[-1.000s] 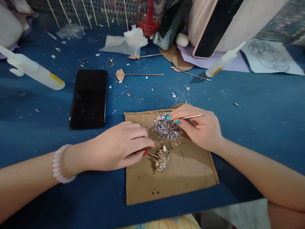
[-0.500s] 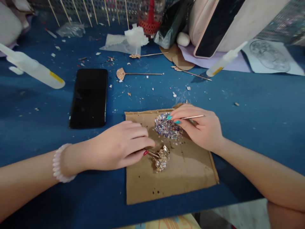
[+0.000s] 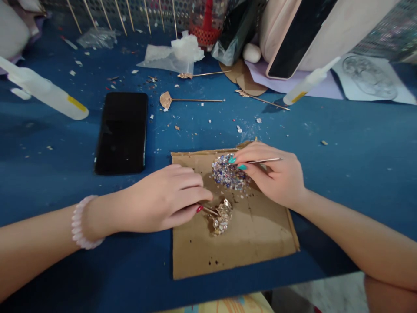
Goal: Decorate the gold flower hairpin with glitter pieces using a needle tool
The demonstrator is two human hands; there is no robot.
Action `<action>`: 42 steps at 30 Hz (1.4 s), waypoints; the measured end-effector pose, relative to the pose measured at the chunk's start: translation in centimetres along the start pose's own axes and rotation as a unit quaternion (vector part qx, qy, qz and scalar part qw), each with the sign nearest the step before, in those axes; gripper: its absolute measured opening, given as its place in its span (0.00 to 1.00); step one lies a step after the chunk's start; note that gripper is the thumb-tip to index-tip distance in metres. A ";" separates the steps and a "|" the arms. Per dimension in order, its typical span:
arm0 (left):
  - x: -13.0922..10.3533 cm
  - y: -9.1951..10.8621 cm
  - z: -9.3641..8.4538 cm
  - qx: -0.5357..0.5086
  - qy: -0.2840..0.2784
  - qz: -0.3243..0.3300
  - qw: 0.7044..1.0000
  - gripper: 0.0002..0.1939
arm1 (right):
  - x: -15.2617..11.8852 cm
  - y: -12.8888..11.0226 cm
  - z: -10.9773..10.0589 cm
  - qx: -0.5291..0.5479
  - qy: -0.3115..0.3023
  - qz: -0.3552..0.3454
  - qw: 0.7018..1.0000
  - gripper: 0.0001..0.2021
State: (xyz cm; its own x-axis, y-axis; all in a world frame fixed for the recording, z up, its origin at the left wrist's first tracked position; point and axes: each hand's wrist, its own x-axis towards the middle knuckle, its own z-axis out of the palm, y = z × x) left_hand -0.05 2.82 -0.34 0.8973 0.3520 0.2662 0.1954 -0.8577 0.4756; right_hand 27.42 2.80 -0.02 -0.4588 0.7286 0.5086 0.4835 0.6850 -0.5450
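My left hand (image 3: 169, 198) is closed around the stem of a gold hair stick (image 3: 223, 217). The hair stick's fan-shaped head, partly covered in clear stones, is over a cardboard sheet (image 3: 257, 234). At the far side of the cardboard lies a heap of small blue, clear and pinkish rhinestones (image 3: 228, 174). Over the right edge of this heap, my right hand (image 3: 272, 171) pinches a thin metal tool (image 3: 265, 161). Its tip is hidden by my fingers, so I cannot tell whether a stone is in it.
A black phone (image 3: 122, 132) lies left of the cardboard. Farther back are more gold hair sticks (image 3: 166, 100), glue bottles (image 3: 61, 95) at left and right, a plastic bag (image 3: 166, 58) and a propped dark-screened device (image 3: 299, 34). Scraps are scattered across the blue table (image 3: 358, 143).
Almost nothing differs. The whole view has shifted very slightly; both hands keep their places and their grips.
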 end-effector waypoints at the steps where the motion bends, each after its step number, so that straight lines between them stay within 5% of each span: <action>1: 0.0 0.0 0.0 0.000 0.000 0.000 1.000 0.11 | 0.0 0.0 0.0 0.001 -0.002 0.005 1.000 0.11; 42: -0.1 0.0 0.1 -0.002 -0.001 0.000 1.000 0.10 | -0.1 0.0 0.0 -0.012 -0.003 -0.008 1.000 0.09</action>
State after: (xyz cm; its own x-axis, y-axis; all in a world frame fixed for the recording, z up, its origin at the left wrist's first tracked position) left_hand -0.09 2.76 -0.49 0.8977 0.3518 0.2652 0.1944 -0.8565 0.4782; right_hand 27.45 2.73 -0.05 -0.4714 0.7177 0.5125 0.4933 0.6963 -0.5213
